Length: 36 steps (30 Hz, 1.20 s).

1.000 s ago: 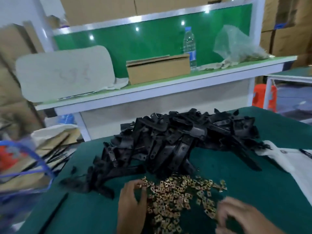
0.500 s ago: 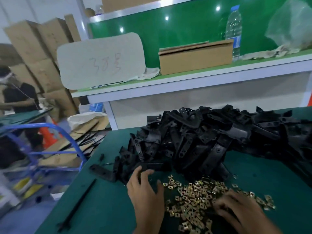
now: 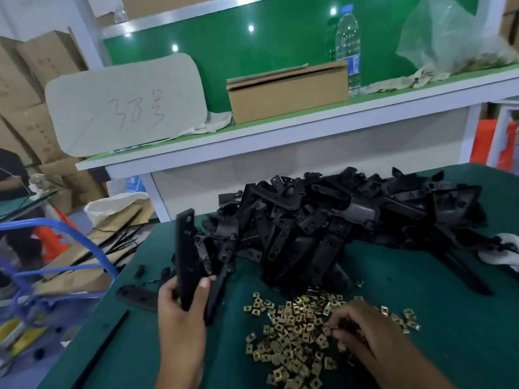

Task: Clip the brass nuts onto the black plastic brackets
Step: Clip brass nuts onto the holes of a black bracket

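A: What are the hands doing?

B: The left hand (image 3: 179,310) is gripping one black plastic bracket (image 3: 185,256), a long flat matte strip with a hole near its top, and holding it upright just left of the bracket pile (image 3: 345,220). The right hand (image 3: 365,329) is resting on the brass nuts (image 3: 292,341), fingers curled down into them; can't tell if it is pinching one.

A: Where are the parts sitting?

B: The pile is sitting mid-table: dozens of tangled black strips, too many to count. The nuts are lying just in front of it, small square shiny clips, scattered loose, also too many to count. One flat bracket (image 3: 137,297) is lying alone left of the pile, near the table edge.

A: Surface, room?

B: The table (image 3: 449,318) is carrying a dark green mat. Behind the pile a white shelf (image 3: 280,136) with a green back panel is holding one cardboard box (image 3: 286,91), one clear water bottle (image 3: 348,49), one crumpled plastic bag (image 3: 449,35) and one pale rounded board (image 3: 126,105) with handwriting. Stacked cartons (image 3: 28,88) are standing far left of the pile.
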{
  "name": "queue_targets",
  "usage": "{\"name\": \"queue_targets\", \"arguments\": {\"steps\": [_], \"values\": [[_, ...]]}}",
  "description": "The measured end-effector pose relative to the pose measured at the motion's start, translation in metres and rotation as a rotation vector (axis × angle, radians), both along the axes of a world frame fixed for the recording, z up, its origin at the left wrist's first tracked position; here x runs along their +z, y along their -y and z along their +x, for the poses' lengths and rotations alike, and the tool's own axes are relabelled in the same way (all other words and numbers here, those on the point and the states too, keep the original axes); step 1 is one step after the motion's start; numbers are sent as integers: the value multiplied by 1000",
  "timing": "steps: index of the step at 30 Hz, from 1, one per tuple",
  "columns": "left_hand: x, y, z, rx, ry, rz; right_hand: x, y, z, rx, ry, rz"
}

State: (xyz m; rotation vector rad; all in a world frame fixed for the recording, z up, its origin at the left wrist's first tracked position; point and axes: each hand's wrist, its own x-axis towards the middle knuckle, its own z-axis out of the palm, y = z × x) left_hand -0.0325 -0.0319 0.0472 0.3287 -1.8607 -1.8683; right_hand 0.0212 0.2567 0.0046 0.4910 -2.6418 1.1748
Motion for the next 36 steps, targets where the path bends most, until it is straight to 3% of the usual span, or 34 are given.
{"name": "queue_targets", "arguments": {"steps": [1, 3, 5, 7, 10, 13, 24, 36], "values": [[-6, -10, 5, -139, 66, 230, 2, 2, 2, -34, 68, -127], [-18, -27, 15, -348, 144, 506, 9, 6, 4, -78, 329, -609], [-29, -41, 21, -491, 184, 590, 14, 5, 0, -90, 620, -1212], [-35, -46, 24, -613, 180, 569, 17, -1, -1, -96, 748, -1471], [-39, -47, 31, -762, 163, 377, 21, -1, 0, -95, 760, -1477], [-43, -47, 37, -818, 166, 327, 27, 4, 3, -70, 738, -1409], [-40, -60, 52, -896, 179, 621, 29, 18, 19, 83, 669, -1061], [-47, -62, 53, -908, 189, 598, 22, 17, 19, 120, 595, -955]]}}
